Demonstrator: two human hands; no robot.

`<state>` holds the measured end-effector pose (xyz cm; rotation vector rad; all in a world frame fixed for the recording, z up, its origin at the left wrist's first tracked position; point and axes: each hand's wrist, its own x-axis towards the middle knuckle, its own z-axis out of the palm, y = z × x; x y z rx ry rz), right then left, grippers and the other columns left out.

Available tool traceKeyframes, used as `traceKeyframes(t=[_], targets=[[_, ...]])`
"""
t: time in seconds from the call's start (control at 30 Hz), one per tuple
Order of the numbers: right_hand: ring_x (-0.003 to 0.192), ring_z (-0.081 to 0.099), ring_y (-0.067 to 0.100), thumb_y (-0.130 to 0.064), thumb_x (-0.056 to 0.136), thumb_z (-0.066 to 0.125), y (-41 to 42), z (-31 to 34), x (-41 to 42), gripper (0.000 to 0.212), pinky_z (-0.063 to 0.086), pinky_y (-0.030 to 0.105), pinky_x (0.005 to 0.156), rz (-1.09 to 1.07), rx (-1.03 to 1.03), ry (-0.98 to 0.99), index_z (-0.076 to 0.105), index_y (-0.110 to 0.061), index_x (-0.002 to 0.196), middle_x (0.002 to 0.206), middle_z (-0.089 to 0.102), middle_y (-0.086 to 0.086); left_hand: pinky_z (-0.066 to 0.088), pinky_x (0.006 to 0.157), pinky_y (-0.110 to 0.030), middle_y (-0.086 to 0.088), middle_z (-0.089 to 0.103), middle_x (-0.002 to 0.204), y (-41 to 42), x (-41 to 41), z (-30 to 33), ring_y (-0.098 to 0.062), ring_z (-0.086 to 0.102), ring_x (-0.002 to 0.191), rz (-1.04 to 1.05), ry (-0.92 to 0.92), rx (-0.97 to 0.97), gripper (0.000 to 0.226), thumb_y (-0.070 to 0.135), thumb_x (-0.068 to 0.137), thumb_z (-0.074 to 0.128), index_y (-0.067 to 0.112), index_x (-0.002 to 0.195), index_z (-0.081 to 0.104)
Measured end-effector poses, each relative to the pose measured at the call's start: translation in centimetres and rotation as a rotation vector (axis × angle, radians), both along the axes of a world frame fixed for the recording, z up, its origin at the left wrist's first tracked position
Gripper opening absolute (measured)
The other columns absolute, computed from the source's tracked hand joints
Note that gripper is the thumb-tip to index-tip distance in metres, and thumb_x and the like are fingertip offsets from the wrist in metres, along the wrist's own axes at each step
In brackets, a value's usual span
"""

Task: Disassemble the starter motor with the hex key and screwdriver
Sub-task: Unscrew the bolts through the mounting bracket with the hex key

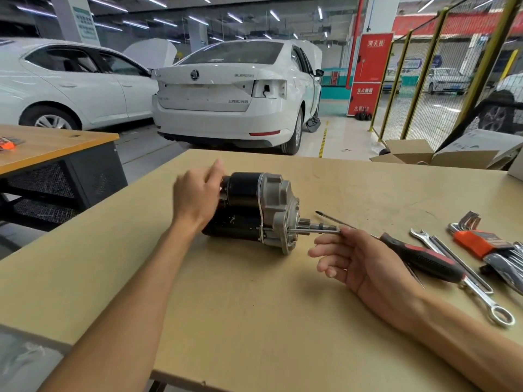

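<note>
Starter motor (254,210) lying mid-surface; left hand (195,198) steadying its black rear, fingers relaxed. Right hand (359,264) pinching hex key (314,231) seated at nose housing. Likely loosening bolt; next needing turning. Screwdriver (418,257) lying right of motor.

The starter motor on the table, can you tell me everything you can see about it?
The starter motor lies on its side on the tan table. Its left part is two black cylinders, a smaller one on top of a bigger one. Its right part is a grey housing that looks like cast metal, with a short geared shaft poking out to the right. The left hand rests against the black end. The right hand pinches a thin metal rod whose far end meets the grey housing.
</note>
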<state>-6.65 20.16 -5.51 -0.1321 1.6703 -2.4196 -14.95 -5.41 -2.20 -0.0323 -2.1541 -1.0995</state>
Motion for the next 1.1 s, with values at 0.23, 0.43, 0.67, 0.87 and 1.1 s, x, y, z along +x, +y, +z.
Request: traceKeyframes(t=[0.23, 0.43, 0.67, 0.87, 1.1], targets=[[0.056, 0.066, 0.022, -0.022, 0.106, 0.034, -0.1, 0.2, 0.3, 0.050, 0.053, 0.025, 0.048, -0.031, -0.006, 0.008, 0.070, 0.002, 0.082, 0.085, 0.072, 0.026, 0.021, 0.055, -0.034, 0.003, 0.024, 0.047, 1.5, 0.0, -0.3, -0.012, 0.022, 0.048, -0.062, 0.061, 0.272, 0.063, 0.031, 0.103, 0.052, 0.018, 0.048, 0.025], [0.055, 0.065, 0.023, -0.022, 0.106, 0.034, -0.1, 0.3, 0.4, 0.051, 0.053, 0.025, 0.048, -0.028, -0.004, 0.018, 0.071, 0.000, 0.080, 0.085, 0.072, 0.026, 0.024, 0.053, -0.033, 0.008, 0.027, 0.040, 1.9, 0.3, -0.5, -0.010, 0.026, 0.045, -0.048, 0.167, 0.309, 0.063, 0.033, 0.102, 0.055, 0.016, 0.047, 0.028], [0.056, 0.065, 0.022, -0.024, 0.106, 0.034, 0.0, 0.1, 0.2, 0.048, 0.053, 0.026, 0.049, -0.028, 0.024, 0.030, 0.070, 0.002, 0.086, 0.087, 0.072, 0.026, 0.030, 0.054, -0.025, 0.009, 0.040, 0.049, 2.2, 0.2, -0.8, -0.004, 0.044, 0.050, 0.061, 0.243, 0.288, 0.051, 0.036, 0.105, 0.047, 0.019, 0.058, 0.038], [0.055, 0.064, 0.022, -0.023, 0.107, 0.034, 0.0, 0.0, 0.1, 0.047, 0.052, 0.025, 0.048, -0.032, 0.033, 0.028, 0.068, 0.003, 0.089, 0.086, 0.072, 0.025, 0.029, 0.050, -0.017, 0.012, 0.046, 0.044, 1.9, -0.3, -0.9, -0.001, 0.044, 0.047, 0.041, 0.222, 0.287, 0.054, 0.039, 0.104, 0.049, 0.021, 0.053, 0.040], [0.055, 0.064, 0.021, -0.024, 0.106, 0.035, 0.0, 0.1, 0.1, 0.046, 0.052, 0.025, 0.049, -0.028, 0.031, 0.027, 0.069, 0.002, 0.088, 0.087, 0.072, 0.025, 0.030, 0.049, -0.015, 0.011, 0.048, 0.051, 2.2, -0.2, -1.0, 0.001, 0.049, 0.050, 0.120, 0.229, 0.263, 0.053, 0.045, 0.104, 0.046, 0.026, 0.054, 0.045]])
